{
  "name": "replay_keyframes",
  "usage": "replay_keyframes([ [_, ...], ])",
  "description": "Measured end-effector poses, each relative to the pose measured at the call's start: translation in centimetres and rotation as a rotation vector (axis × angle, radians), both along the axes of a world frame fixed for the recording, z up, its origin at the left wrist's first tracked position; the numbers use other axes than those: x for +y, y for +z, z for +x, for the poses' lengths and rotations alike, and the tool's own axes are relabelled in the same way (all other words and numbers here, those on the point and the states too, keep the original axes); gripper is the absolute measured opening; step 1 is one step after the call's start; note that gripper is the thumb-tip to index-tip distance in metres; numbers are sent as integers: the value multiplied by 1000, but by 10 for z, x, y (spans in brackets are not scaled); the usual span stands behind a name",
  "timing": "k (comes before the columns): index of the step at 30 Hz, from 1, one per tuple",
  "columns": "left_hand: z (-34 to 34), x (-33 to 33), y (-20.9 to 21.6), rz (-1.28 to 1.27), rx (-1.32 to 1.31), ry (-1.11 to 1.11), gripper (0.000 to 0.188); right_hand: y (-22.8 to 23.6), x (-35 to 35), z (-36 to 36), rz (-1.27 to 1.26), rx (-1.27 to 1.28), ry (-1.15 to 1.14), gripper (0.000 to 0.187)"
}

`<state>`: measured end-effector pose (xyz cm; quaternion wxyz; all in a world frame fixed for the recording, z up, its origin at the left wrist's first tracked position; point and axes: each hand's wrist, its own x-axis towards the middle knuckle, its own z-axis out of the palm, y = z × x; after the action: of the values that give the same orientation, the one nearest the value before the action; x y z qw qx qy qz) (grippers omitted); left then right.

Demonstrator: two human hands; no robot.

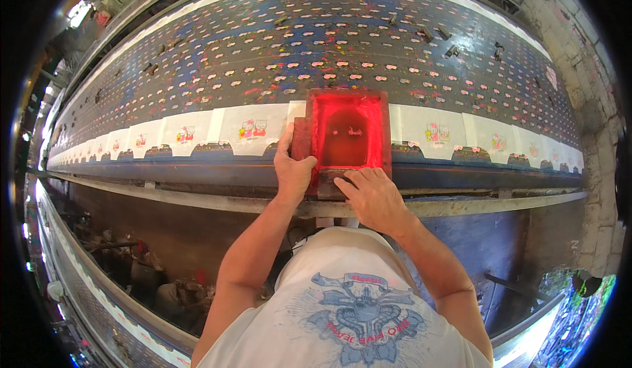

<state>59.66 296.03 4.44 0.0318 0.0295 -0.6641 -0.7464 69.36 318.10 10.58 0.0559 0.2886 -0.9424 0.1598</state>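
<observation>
A screen printing frame (386, 131) with red-stained wooden sides lies across the strip of white fabric pieces (253, 131) at the near edge of a long table. Bright red ink lines its inside, and the mesh (345, 147) looks dark red in the middle with a small pale design. My left hand (293, 174) grips the frame's left side, index finger stretched along a wooden block (301, 137) there, thumb toward the near corner. My right hand (376, 197) lies over the near edge, fingers bent onto it. Whether a squeegee is under those fingers, I cannot tell.
The long dark printing table (263, 58) carries rows of small printed marks and several small dark blocks (424, 34). Fabric pieces with pink cartoon prints (438, 133) run along both sides of the frame. A rail (197, 195) borders the near side. A block wall (596, 170) stands at right.
</observation>
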Motion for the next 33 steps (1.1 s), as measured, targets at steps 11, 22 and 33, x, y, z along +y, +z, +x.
replay_keyframes([
  [11,-2,-1,-12,-34,34,-8,98,34,13,-50,18,-253,10,44],
  [22,-7,-1,-25,-73,111,-14,98,5,24,-158,-99,-29,-172,45],
  [33,-1,-5,-18,101,-22,-26,81,-11,5,-94,-110,57,-132,56],
])
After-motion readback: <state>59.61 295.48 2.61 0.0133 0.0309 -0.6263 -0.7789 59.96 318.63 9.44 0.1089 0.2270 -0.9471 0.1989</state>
